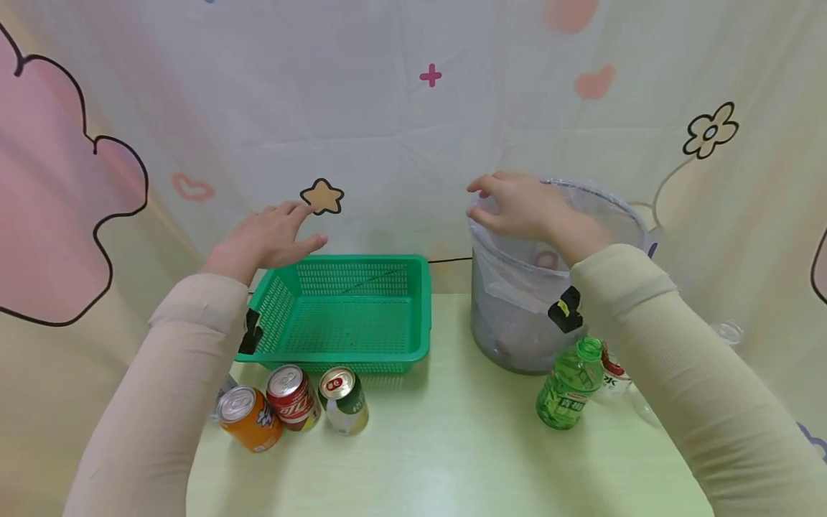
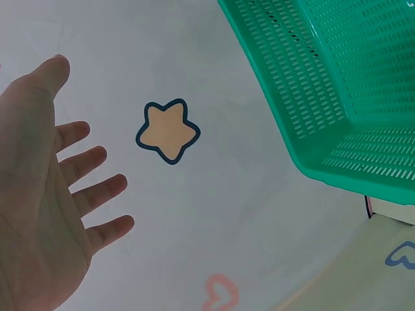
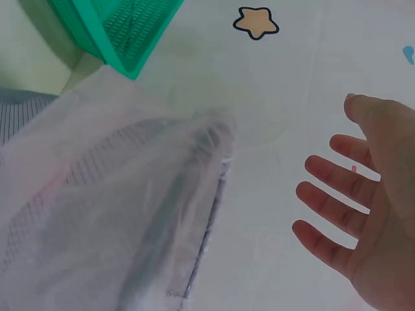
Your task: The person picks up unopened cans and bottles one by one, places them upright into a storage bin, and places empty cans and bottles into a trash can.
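Note:
My left hand (image 1: 265, 237) hovers above the back left corner of a green plastic basket (image 1: 423, 309), fingers spread and holding nothing. In the left wrist view its palm and loosely bent fingers (image 2: 97, 194) are apart from the basket. Over the rim of a grey mesh bin (image 1: 510, 337) is my right hand (image 1: 517, 205), thumb and fingers apart with nothing between them. A translucent plastic liner (image 1: 517, 269) is draped over the bin's rim. The right wrist view shows the right hand's fingers (image 3: 337, 214) clear of the liner. Nothing is visible inside the basket.
In front of the basket stand an orange can (image 1: 252, 420), a red can (image 1: 293, 398) and a green-and-white can (image 1: 344, 402). A green plastic bottle (image 1: 568, 391) stands before the bin, with other bottles partly hidden behind my right sleeve. A printed curtain (image 1: 375, 108) hangs behind.

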Motion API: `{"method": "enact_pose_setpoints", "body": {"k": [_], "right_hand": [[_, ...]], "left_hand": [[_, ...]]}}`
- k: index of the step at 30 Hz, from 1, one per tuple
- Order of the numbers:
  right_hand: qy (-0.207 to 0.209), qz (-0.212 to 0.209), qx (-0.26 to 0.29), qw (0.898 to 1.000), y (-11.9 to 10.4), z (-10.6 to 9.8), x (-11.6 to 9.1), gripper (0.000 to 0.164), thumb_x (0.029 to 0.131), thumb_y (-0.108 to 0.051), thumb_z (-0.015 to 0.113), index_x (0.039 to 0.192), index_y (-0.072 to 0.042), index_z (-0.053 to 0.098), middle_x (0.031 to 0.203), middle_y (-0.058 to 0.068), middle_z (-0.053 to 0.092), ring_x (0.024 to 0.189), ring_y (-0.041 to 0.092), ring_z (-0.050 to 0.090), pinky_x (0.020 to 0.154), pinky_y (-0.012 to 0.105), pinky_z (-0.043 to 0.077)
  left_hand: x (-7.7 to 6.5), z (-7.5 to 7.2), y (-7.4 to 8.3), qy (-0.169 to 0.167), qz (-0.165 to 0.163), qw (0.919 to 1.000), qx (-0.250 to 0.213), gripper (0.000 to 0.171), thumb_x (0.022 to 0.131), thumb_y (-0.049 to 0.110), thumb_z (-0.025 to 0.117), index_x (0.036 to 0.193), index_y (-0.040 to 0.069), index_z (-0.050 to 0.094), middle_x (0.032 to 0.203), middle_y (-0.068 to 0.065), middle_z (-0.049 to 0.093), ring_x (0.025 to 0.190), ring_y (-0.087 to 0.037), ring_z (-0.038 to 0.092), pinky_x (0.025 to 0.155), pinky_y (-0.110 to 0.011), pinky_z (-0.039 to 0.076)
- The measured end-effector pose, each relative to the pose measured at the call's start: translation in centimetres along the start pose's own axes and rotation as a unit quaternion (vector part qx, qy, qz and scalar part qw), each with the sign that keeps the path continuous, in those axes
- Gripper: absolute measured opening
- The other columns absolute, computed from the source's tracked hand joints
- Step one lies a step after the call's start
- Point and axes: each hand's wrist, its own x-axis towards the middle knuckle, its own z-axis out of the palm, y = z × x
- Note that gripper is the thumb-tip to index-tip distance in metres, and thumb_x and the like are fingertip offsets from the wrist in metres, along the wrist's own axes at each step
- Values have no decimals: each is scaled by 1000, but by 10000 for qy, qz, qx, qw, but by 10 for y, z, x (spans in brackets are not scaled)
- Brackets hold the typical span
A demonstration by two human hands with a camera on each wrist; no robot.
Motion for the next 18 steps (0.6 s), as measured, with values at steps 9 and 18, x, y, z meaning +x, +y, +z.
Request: {"method": "enact_pose_setpoints", "body": {"k": [9, 18], "right_hand": [[-278, 186, 122, 9994, -15, 15, 5, 40, 85, -37, 49, 119, -15, 48, 113, 5, 52, 98, 22, 51, 81, 40, 43], [-277, 64, 198, 9994, -32, 30, 8, 37, 86, -36, 48, 118, -17, 49, 111, 3, 53, 97, 20, 52, 79, 38, 44]], "left_hand": [[-3, 15, -13, 220, 52, 9997, -9, 70, 86, 57, 30, 137, 10, 22, 139, -18, 22, 122, -40, 24, 97, -56, 23], [-15, 31, -32, 297, -17, 9994, -196, 70, 86, 56, 32, 136, 7, 25, 137, -21, 26, 122, -40, 25, 96, -56, 23]]}}
